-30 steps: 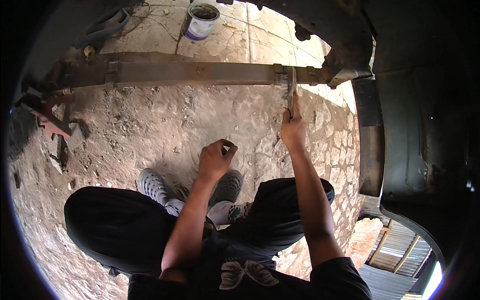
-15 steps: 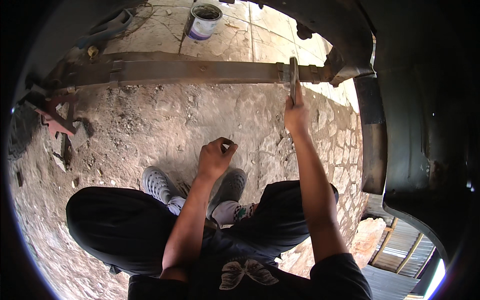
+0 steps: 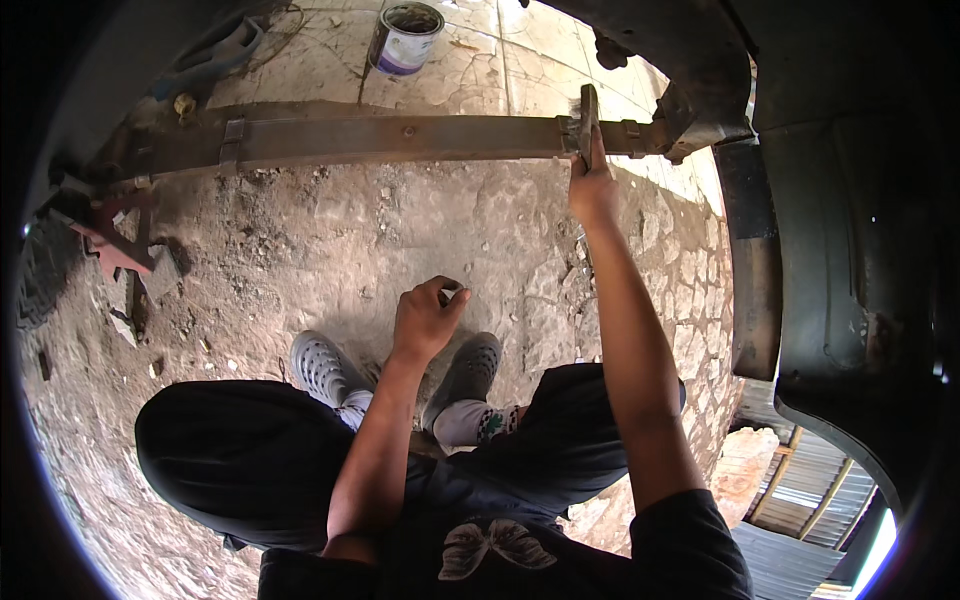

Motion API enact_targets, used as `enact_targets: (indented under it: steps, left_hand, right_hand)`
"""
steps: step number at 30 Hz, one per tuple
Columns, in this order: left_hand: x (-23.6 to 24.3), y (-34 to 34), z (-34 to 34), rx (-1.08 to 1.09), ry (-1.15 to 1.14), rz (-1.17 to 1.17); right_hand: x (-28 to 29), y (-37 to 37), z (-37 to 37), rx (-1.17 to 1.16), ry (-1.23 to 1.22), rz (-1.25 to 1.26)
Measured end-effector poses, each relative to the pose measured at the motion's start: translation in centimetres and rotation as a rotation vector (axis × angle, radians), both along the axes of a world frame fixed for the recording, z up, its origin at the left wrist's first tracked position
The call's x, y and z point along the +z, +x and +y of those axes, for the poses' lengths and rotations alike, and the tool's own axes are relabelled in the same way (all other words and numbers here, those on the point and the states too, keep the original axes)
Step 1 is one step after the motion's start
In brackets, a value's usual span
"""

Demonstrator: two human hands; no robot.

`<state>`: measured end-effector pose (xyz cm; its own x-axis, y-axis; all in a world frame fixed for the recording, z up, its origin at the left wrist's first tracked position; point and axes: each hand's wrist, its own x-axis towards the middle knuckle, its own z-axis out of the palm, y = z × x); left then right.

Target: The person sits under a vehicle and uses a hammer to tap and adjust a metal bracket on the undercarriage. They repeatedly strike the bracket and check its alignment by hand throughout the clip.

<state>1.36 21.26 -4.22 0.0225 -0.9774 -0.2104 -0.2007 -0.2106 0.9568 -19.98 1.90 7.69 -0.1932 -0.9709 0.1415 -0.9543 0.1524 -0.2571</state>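
The right arm reaches up from the lower right of the frame, almost straight, its forearm leaning slightly left toward the wrist. The right hand (image 3: 594, 194), at upper right of centre, has its fingers closed around a narrow brush-like tool (image 3: 588, 108), which points up the frame across the flat metal bar (image 3: 330, 141) near that bar's right end. Whether the tool touches the bar is hard to tell.

The left forearm rises from the bottom centre, slanting right. The left hand (image 3: 426, 318) sits mid-frame above the grey shoes (image 3: 326, 368), fingers loosely curled toward the thumb with a small gap; whether it holds anything cannot be told.
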Motion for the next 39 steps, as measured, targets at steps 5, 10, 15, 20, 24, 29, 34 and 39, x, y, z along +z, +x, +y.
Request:
enact_targets:
  steps: [5,10,15,20,24,29,34,39]
  left_hand:
    - [1.2,0.5,-0.3,0.001,0.03,-0.01]
    - [0.6,0.7,0.2,0.006,0.002,-0.006]
    - [0.4,-0.1,0.8,-0.022,-0.031,-0.023]
    - [1.1,1.1,0.4,0.012,0.019,-0.013]
    - [1.6,1.2,0.4,0.012,0.031,-0.01]
    - [0.0,0.5,1.2,-0.03,0.001,-0.056]
    - [1.3,0.8,0.7,-0.02,0.025,-0.078]
    - [1.1,0.1,-0.2,-0.007,-0.016,-0.022]
  right_hand:
    - [-0.6,1.0,5.7,-0.011,-0.003,0.076]
    - [0.5,2.9,3.9,0.002,0.024,0.096]
    - [0.2,2.8,1.1,0.034,0.04,0.213]
    - [-0.3,4.5,6.0,0.031,0.111,0.298]
    - [0.4,2.5,4.9,0.035,0.074,0.355]
    - [0.8,1.2,-2.0,-0.027,0.012,0.386]
    - [1.9,2.8,0.8,0.049,0.1,0.266]
    - [0.0,2.9,7.1,0.074,0.044,0.286]
